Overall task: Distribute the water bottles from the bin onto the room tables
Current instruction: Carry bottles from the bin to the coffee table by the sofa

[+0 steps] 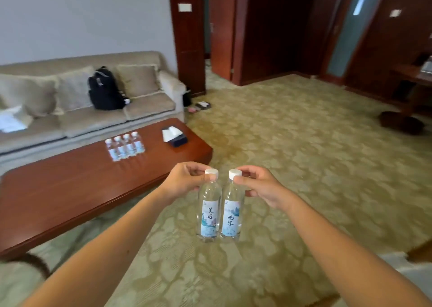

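Pinching the left bottle (208, 213) just under its white cap, a person's left hand (187, 181) curls fingers and thumb round the neck, while the right hand (259, 187) grips the right bottle (232, 213) the same way. Both clear water bottles hang upright in the air, side by side with their labels facing the camera. They are held out in front of the person above a patterned carpet (304, 154), just off the right end of a long wooden coffee table (70, 189).

On that table a row of four bottles (125, 146) stands upright and close together toward the far edge. A dark tissue box (175, 137) sits apart to the right of the row, near the table's end.

Behind the table runs a beige sofa (145, 110) with cushions, and a black backpack (105, 89) is propped upright on its seat. Dark wood panelling (187, 37) and a shadowed doorway (280, 37) fill the far side of the room.
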The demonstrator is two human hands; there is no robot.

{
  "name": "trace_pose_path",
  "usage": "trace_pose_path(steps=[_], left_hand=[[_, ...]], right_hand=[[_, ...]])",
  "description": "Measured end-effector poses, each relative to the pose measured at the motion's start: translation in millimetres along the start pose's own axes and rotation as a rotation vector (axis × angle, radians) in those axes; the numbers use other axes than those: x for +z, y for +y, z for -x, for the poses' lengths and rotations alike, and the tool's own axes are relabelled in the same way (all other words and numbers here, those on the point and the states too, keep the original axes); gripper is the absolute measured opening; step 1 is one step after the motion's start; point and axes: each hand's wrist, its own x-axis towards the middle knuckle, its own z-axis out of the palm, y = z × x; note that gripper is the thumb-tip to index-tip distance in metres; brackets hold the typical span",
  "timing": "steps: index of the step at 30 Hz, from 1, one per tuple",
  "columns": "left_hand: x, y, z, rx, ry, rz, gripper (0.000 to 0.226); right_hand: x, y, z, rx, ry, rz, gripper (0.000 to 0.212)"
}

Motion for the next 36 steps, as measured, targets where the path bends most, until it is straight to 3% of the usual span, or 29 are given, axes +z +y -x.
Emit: trace_pose_path(steps=[4,14,21,36], left_hand=[[-54.6,-12.9,28.1,-0.047,0.159,0.032,0.040],[-161.7,-47.8,54.8,-0.121,0.521,0.077,0.026],[-226.8,-54.0,18.2,-0.116,0.697,-0.007,0.028],[-326.3,-65.8,-36.5,-0.133,0.850,-0.038,0.022]], right_hand=[[58.6,-15.6,-37.4,-0.009,-0.144,0.063,0.020],[183.1,-40.9,-137.9,-0.071,-0.471,0.141,0.014],[237.4,-67.0,-234.2,-0.133,-0.636,0.167,0.026],[323.7,-99.6,-364.6,-0.180,-0.797,0.233,0.023]])
